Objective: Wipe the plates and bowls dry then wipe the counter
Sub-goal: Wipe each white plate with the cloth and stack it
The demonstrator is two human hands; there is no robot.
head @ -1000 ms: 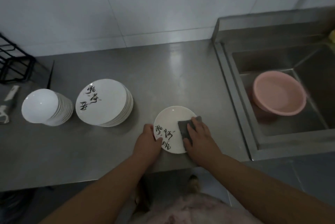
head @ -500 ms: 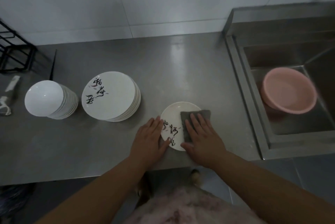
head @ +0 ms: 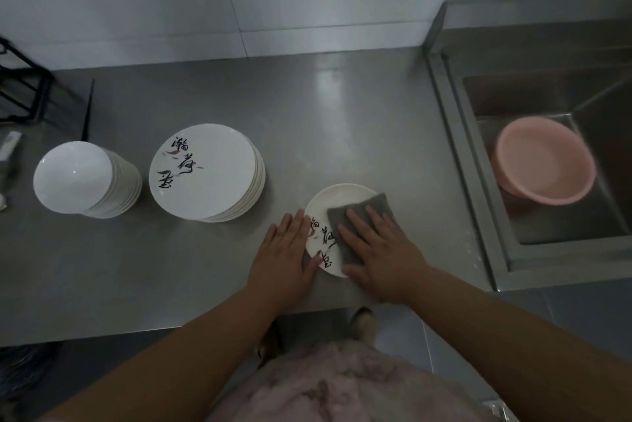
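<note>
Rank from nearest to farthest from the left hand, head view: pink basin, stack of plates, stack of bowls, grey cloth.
From the left hand:
1. Grey cloth, just to its right on the small plate, under the right hand.
2. Stack of plates, up and to its left on the counter.
3. Stack of bowls, farther left.
4. Pink basin, far right, in the sink.

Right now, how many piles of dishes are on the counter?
2. A stack of bowls stands far left, and a stack of plates sits just right of it. One single plate lies apart, under the hands. How many dishes each pile holds cannot be told.
</note>
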